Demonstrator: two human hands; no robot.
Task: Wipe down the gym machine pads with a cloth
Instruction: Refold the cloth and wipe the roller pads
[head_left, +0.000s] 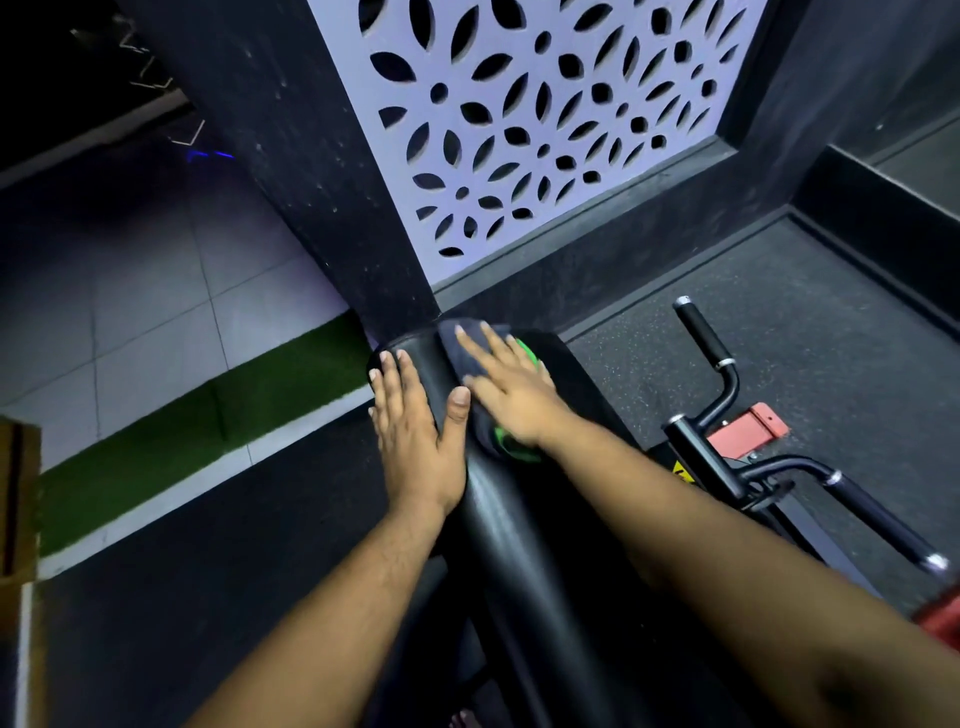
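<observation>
A dark rubber floor (779, 322) fills the right and near part of the scene, with pale tiles (130, 291) at far left and a green turf strip (208, 415) running between them. A black pillar (311, 171) rises at centre far, and just right of it stands a pale cut-out panel (545, 119) with leaf-shaped holes. A long black pad (519, 545) runs from the near centre up toward the pillar's foot, glossy and rounded along its top. To the right of the pad, black machine handles (727, 374) with silver collars angle over the floor, one reaching far and one reaching near right, with a red bracket (753, 428) beside them. The left hand (415, 441) lies on the pad's left side near its far end, fingers straight and relaxed, thumb laid across the top; it grasps nothing. The right hand (511, 387) presses flat on a dark cloth (467, 343) with green patches, fingers straight and spread, holding the cloth down against the pad's far end rather than clenching it. The cloth lies on top of the pad, under and just beyond the right fingers, close beside the left thumb.
</observation>
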